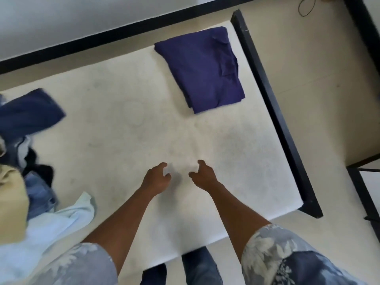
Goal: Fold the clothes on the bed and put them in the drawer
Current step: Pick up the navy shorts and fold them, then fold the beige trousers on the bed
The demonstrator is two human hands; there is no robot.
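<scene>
A folded purple garment (203,68) lies on the white mattress (123,124), at its far right corner. A heap of unfolded clothes (26,140) sits at the left edge: a dark blue piece (30,114), jeans, a pale blue shirt (57,225) and a yellowish piece (10,198). My left hand (157,177) and my right hand (202,174) hover side by side over the bare middle of the mattress. Their fingers are loosely curled and hold nothing. Neither hand touches any clothing.
A black bed frame (275,112) runs along the mattress's right side. Beige floor lies to the right, with a dark-framed piece of furniture (362,194) at the right edge. A thin black cord (306,7) lies on the floor at top right.
</scene>
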